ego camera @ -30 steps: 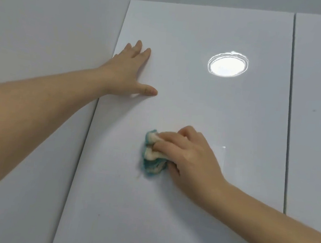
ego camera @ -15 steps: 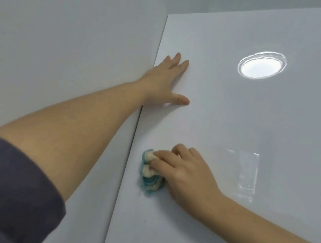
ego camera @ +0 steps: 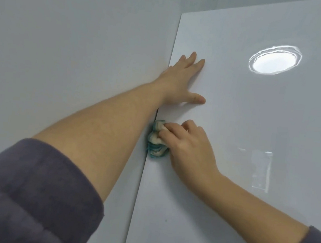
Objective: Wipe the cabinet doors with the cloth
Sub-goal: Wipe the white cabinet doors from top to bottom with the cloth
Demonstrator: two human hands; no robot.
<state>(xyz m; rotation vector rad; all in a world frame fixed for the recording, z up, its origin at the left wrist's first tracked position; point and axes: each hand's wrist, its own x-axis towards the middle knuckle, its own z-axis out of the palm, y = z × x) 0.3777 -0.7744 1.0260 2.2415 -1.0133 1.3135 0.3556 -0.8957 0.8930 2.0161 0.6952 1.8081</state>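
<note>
R hand [ego camera: 189,150] grips bunched cloth [ego camera: 156,142], long axis vertical, at door [ego camera: 245,120] edge; L hand [ego camera: 181,80] flat, outstretched.

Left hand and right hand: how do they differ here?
The left hand lies flat, fingers straight, on the cabinet door; the right hand curls its fingers on the cloth. The left hand sits higher than the right hand. Both are near the door's left edge.

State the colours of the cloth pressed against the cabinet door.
The cloth is teal-blue and cream, seen in the head view.
</note>
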